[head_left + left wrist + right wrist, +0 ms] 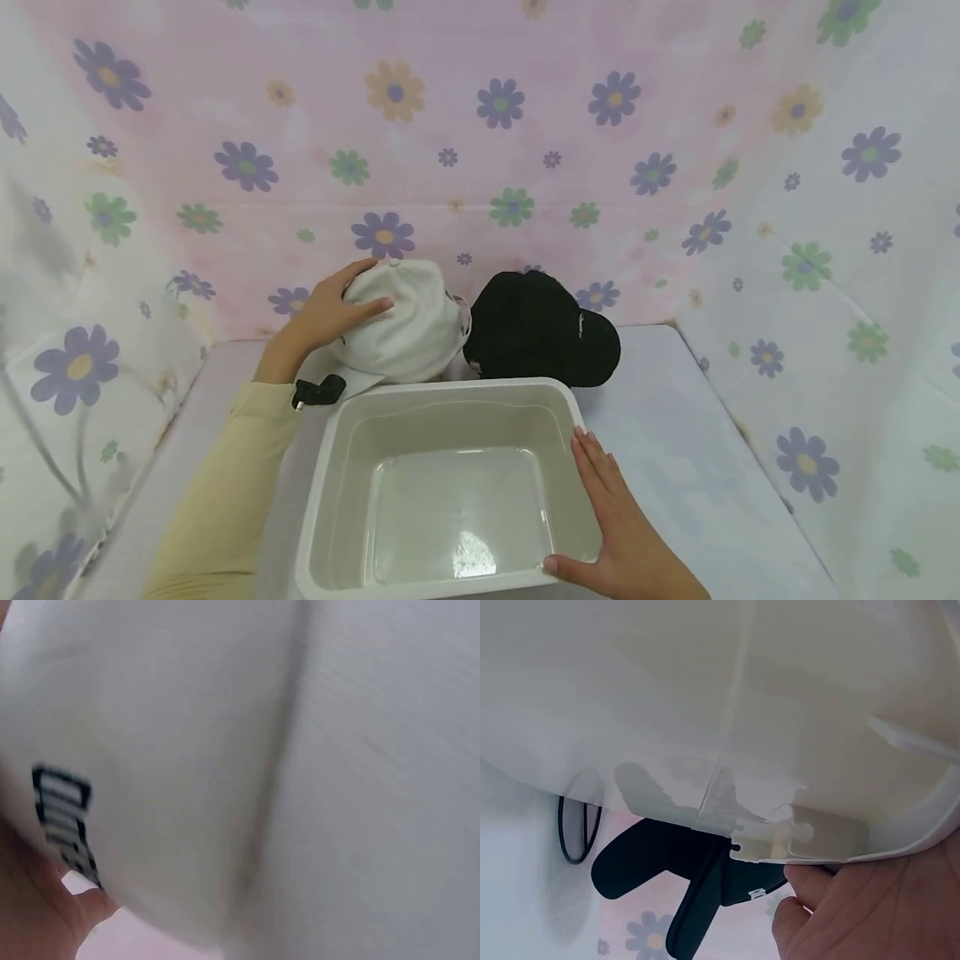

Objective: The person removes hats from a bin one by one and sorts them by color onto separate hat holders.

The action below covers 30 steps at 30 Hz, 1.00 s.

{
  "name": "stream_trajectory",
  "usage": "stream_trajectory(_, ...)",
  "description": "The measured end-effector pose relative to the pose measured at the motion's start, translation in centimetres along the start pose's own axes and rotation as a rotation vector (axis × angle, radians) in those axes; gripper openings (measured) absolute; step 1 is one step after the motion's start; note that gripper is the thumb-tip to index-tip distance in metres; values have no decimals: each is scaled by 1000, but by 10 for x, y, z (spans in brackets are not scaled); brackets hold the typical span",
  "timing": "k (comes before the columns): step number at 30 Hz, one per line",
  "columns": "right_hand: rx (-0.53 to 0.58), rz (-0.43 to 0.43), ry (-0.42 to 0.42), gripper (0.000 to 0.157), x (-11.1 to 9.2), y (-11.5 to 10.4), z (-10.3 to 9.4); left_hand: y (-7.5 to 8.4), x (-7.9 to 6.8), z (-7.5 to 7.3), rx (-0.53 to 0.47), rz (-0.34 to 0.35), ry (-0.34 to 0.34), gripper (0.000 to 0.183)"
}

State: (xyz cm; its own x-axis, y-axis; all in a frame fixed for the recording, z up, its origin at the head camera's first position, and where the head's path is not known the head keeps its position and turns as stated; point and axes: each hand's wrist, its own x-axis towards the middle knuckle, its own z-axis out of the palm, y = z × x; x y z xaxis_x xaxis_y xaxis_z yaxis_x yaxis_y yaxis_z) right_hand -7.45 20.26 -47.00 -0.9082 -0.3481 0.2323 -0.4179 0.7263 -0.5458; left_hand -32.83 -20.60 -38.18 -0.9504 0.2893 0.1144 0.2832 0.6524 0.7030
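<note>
In the head view, a white cap with its brim toward me stands behind the basin. My left hand grips its crown, thumb over the near side and fingers around the back left. Dark lettering shows on the white cap in the left wrist view, where its fabric fills most of the picture. A light grey plastic basin lies in front. My right hand rests at its right side, straight fingers along the right rim and thumb on the front rim.
A black cap sits right of the white one, its brim pointing right, close behind the basin. A flower-patterned cloth rises at the back and both sides. The white tabletop extends to the right of the basin.
</note>
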Motion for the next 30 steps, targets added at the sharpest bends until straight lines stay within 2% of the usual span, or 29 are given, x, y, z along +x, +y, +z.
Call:
stream_trajectory(4, -8, 36, -17, 127, -1, -1, -2, -13, -15, -3, -43, 25, 26, 69)
stream_trajectory(7, -23, 57, -36, 126, 0, -2, -3, -23, -27, -7, -78, 26, 61, 65)
stream_trajectory(10, -48, 52, -48, 125, 0, -2, -4, -35, -38, -11, -96, -25, 75, 69)
stream_trajectory(13, -94, 26, -51, 125, 0, -3, -6, -48, -46, -12, -111, -84, 54, 72)
stream_trajectory(15, -110, 11, -52, 125, 0, -3, -7, -58, -52, -9, -108, -118, 42, 71)
stream_trajectory(18, -111, 33, -88, 124, 1, -3, -8, -72, -63, -2, -57, -164, 44, 70)
stream_trajectory(21, -125, 40, -135, 122, 3, -5, -13, -80, -75, 6, -55, -192, 62, 69)
stream_trajectory(23, -159, 32, -178, 121, 6, -10, -19, -82, -83, 11, -116, -213, 77, 70)
stream_trajectory(25, -183, 26, -236, 119, 12, -16, -29, -82, -89, 16, -217, -242, 113, 73)
stream_trajectory(28, -158, 97, -376, 117, 29, -29, -49, -80, -95, 24, -357, -340, 196, 74)
stream_trajectory(30, -156, 86, -450, 113, 46, -37, -60, -79, -98, 28, -454, -403, 252, 73)
